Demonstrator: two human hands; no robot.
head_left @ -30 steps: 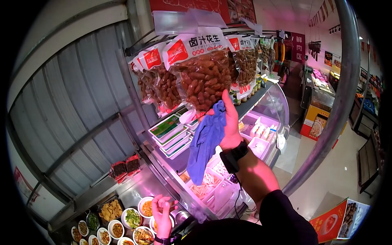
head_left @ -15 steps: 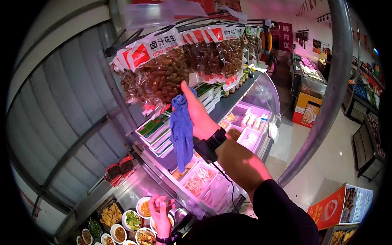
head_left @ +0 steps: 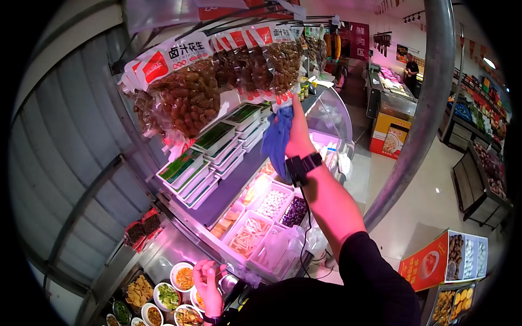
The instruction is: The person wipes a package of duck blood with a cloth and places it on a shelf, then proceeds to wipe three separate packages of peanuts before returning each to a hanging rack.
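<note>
A blue cloth (head_left: 276,140) is being clamped in the right hand (head_left: 299,133) against hanging peanut bags (head_left: 187,98) labelled 卤汁花生, above stacked trays (head_left: 217,146) and a lit display case (head_left: 261,217). The left hand (head_left: 205,278) is being held half curled, gripping nothing, over bowls (head_left: 163,296). Open floor (head_left: 429,206) is lying rightward

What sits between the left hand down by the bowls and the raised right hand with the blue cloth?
In the head view, the lit display case with its food trays lies between the left hand and the right hand gripping the blue cloth.
</note>
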